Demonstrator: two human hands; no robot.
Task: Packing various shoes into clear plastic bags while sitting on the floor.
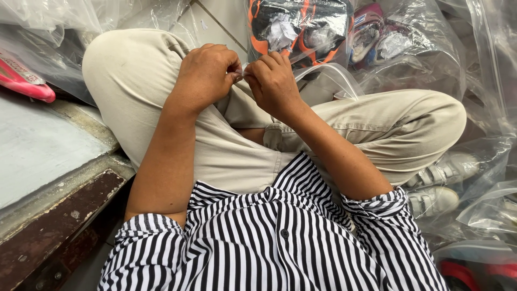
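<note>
- Striped black-and-white shirt [280, 242] fills the bottom of the view, sleeves rolled above the elbows, with beige trousers [226, 156] over crossed legs beyond it.
- Far left, a pink shoe [24, 83] lies under clear plastic, beside a grey step [43, 151].
- Left hand [207, 73] sits above the left knee, fingers [232, 69] pinched tight on the edge of a clear plastic bag [328, 81].
- Right hand [272, 81] touches the left one, its fingers closed on the same edge.
- That bag hangs between the knees, in front of an orange-and-black bagged shoe [301, 27].
- Right, white shoes [439, 183] lie in clear bags near the knee.
</note>
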